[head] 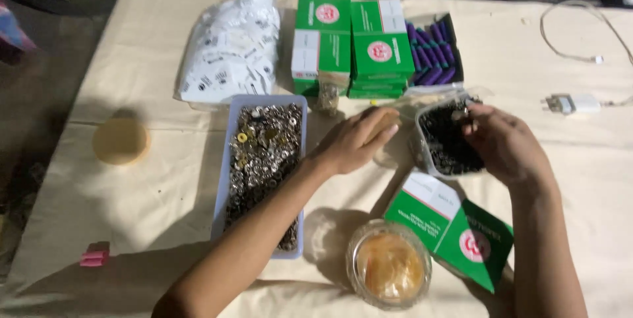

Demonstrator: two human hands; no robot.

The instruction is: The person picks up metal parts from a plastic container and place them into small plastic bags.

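Clear plastic forms the tub [427, 159] of small dark parts that sits on the cloth-covered table [165, 179] between the two hands: the right hand [502, 141] reaches into it from the right with fingertips pinched over the dark pieces, though what they grip is too small to tell, while the left hand [356, 140] lies flat and loosely spread on the cloth just beside the tub's left wall, holding nothing. Left of that hand lies a long tray [227, 159] of silvery metal bits, green boxes [353, 44] stand behind, and a glass jar [389, 265] and an opened green box [455, 225] lie nearer the person.
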